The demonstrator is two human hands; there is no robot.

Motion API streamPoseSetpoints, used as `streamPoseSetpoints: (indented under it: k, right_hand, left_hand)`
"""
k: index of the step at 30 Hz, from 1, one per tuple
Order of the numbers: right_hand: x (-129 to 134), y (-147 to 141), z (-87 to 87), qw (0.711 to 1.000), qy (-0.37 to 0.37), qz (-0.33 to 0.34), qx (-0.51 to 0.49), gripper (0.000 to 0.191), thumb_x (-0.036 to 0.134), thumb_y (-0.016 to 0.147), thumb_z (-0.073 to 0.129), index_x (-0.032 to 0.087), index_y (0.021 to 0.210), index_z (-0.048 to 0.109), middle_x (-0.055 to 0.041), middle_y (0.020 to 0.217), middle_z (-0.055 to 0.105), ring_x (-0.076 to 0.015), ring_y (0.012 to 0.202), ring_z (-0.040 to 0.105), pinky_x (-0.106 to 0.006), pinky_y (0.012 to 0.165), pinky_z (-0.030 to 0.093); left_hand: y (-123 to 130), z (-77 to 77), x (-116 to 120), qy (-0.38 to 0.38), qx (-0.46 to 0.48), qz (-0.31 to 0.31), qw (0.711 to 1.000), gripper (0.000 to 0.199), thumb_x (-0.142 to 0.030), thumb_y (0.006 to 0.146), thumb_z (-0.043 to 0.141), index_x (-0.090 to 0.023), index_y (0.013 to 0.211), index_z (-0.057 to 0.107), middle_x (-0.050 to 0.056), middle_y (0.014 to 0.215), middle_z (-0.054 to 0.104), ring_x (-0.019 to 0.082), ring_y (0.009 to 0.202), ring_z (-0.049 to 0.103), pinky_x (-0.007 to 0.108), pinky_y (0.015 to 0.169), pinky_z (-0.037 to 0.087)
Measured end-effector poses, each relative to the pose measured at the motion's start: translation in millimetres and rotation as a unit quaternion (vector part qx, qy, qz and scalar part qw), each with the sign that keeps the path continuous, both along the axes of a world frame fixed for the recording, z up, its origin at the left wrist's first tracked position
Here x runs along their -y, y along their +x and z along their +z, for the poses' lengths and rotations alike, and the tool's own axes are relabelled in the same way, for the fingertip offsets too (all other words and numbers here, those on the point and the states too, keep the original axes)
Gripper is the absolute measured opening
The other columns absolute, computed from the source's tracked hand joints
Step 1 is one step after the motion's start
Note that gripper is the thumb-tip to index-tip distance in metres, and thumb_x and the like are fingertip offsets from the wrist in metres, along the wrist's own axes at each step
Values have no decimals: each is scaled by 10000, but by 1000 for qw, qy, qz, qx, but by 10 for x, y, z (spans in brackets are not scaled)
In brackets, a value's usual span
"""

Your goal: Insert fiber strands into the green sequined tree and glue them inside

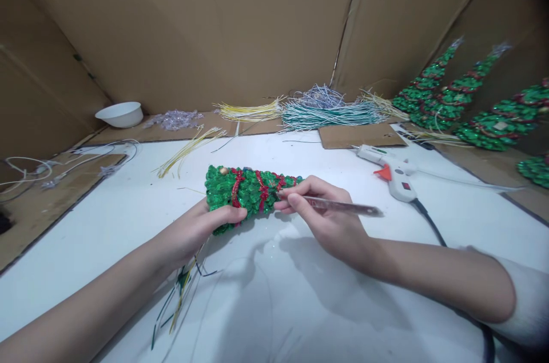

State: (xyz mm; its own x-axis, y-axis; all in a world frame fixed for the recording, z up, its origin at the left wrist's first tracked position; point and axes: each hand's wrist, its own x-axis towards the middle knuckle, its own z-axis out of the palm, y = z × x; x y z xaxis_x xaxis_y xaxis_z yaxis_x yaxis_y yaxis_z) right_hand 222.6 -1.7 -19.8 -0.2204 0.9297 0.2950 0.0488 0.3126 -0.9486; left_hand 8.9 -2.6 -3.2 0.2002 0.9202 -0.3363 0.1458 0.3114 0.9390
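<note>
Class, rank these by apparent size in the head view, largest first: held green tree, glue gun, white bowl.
1. Held green tree
2. Glue gun
3. White bowl
Bowl sits farther back; true sizes may differ.

The left arm [115, 280] comes from the lower left corner, bare and almost straight. The left hand [202, 230] is curved in a grip, its thumb on top, other fingers mostly hidden. The right arm [433, 268] reaches in from the right; the right hand [332, 231] pinches with thumb and fingers.
</note>
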Motion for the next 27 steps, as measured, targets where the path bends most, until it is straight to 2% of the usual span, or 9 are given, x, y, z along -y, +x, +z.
streamPoseSetpoints:
  k: [4,7,12,18,23,27]
  right_hand:
    - [-24,-1,54,997,-55,17,-47,167,313,826,583,160,760,568,-54,830,687,-166,763,693,-274,670,582]
    - [-45,-4,73,996,-65,20,-57,162,307,820,590,154,769,574,-60,834,686,-167,769,693,-270,673,580]
    - [-73,-2,57,993,-89,15,-74,170,313,816,595,150,773,578,-71,842,689,-169,769,693,-281,689,577]
    - [-101,7,42,989,-114,13,-96,178,333,813,602,159,781,581,-62,811,695,-170,771,693,-298,710,578]
    - [-118,21,8,984,-138,14,-115,194,349,818,599,155,812,589,-69,826,696,-169,797,690,-293,743,569]
    - [-109,24,-4,983,-142,12,-115,200,356,821,595,156,820,584,-69,850,696,-164,801,688,-293,751,567]
  left_hand:
    - [29,12,14,-10,21,15,1000,314,-375,673,697,-208,939,695,47,927,711,278,968,615,349,795,504]
    - [51,9,21,-11,23,30,999,311,-373,672,704,-205,934,694,42,884,712,248,907,627,313,753,507]
    - [44,-22,34,4,16,40,999,331,-359,695,697,-231,998,664,29,925,698,227,919,618,285,747,500]
    - [18,-59,24,27,-16,26,999,310,-384,722,673,-229,990,649,9,900,692,190,809,602,255,680,475]
    - [50,-36,2,50,-13,12,999,339,-387,728,671,-261,1039,626,-14,966,688,185,880,593,239,728,464]
    - [50,-34,19,33,-15,32,999,226,-395,712,684,-242,874,643,-23,873,686,183,881,605,232,719,468]
